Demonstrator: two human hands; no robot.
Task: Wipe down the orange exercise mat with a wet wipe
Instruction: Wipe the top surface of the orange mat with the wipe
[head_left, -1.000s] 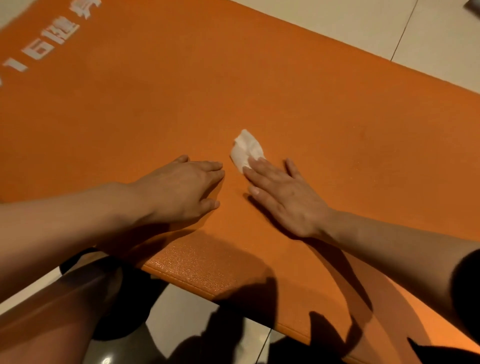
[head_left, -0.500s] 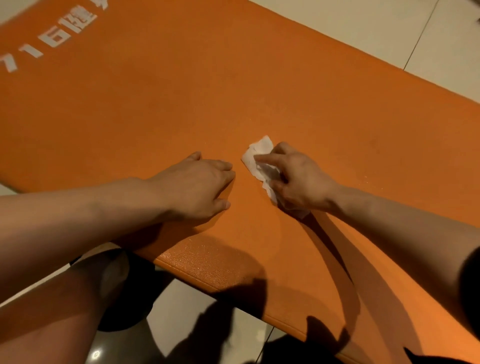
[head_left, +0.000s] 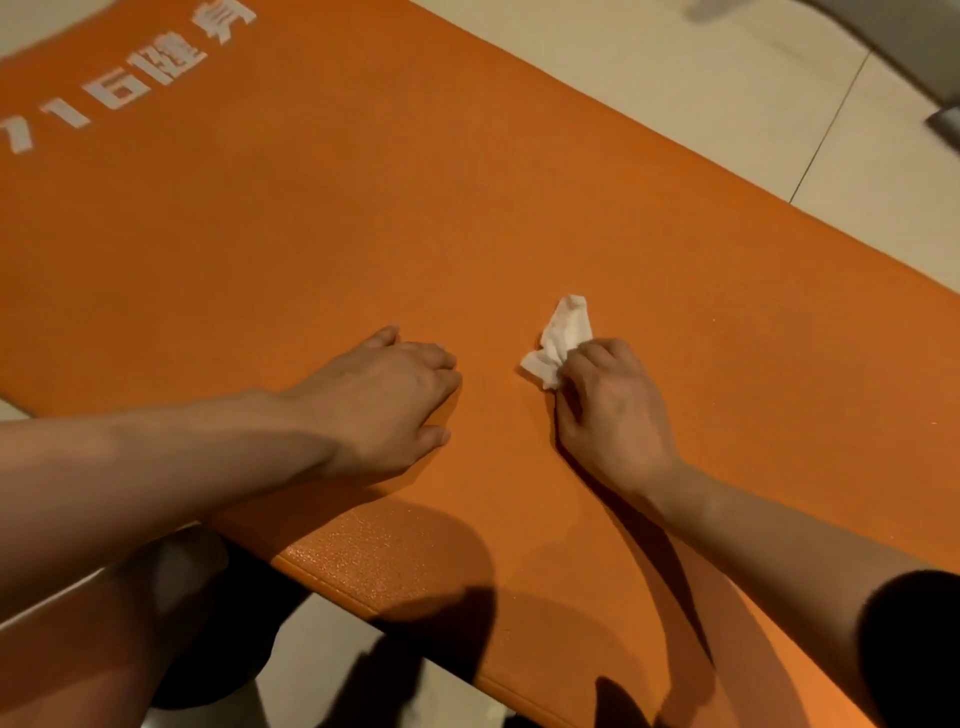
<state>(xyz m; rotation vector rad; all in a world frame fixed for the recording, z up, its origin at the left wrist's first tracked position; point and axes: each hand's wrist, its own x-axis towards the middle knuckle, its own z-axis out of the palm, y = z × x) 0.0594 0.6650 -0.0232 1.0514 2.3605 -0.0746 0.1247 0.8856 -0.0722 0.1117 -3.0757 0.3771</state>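
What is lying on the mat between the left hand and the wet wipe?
Nothing. In the head view, only bare orange mat separates the left hand from the wet wipe, which the right hand grips.

This looks like an indoor room with a hard floor, a home or a small gym; which of the two cannot be told. Pale glossy floor tiles (head_left: 675, 78) with thin dark grout lines fill the upper right of the frame and show again along the bottom edge. An orange exercise mat (head_left: 363, 234) lies flat across them, with white printed lettering (head_left: 119, 78) in the upper left. A grey object (head_left: 945, 124) at the right edge is too blurred to name. The light is warm and dim.
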